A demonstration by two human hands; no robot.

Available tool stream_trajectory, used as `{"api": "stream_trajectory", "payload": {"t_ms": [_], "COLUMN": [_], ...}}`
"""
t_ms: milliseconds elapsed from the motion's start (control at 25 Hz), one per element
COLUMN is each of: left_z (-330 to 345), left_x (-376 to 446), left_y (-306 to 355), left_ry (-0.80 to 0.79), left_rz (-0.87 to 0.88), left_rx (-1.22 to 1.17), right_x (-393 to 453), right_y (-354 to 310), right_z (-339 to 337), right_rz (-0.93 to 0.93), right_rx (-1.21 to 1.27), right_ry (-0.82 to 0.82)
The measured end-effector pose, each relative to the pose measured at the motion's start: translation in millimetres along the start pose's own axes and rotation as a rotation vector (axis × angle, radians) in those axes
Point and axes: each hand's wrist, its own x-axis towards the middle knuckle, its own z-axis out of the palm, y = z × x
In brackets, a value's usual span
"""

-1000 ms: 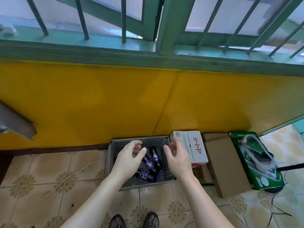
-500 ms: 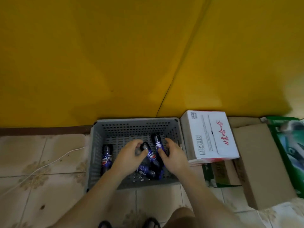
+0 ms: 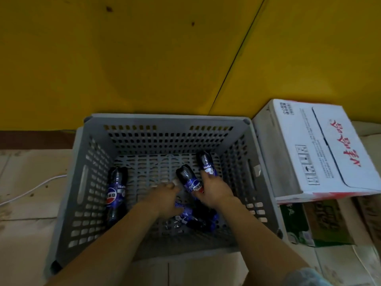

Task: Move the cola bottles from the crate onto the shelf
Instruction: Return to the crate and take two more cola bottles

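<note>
While deep in the crate (image 3: 82,182), both hands (image 3: 212,193) on cola bottles (image 3: 189,180).

Two bare forearms are showing, no sleeves, no watch, no rings or gloves visible; left hand (image 3: 165,198) and right hand (image 3: 214,193) are both appearing bare; a bit of pale blue-grey fabric (image 3: 305,277) is showing just beside the right forearm, toward the elbow, likely clothing; it is looking soft and blurred, with no pattern readable.
</note>
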Motion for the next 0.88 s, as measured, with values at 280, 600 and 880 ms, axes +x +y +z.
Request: {"api": "stream_trajectory", "payload": {"t_ms": [280,600,880], "left_z": [43.4,60.3,61.5], "left_x": [42.1,67.8,72.2], "left_y": [-6.1,8.4,1.0], "left_ry": [-0.184,-0.239,-0.238], "left_rz": [0.138,0.159,0.228], "left_rx": [0.249,0.537,0.546], "right_x": [33.7,49.6,55.6], "right_y": [-0.4,-4.1,2.2], "right_z": [30.7,59.4,64.0], "right_rz": [0.037,0.115,0.131], "right_rx": [-0.09,-0.279,-0.328], "right_ry": [-0.085,-0.162,-0.247]}}
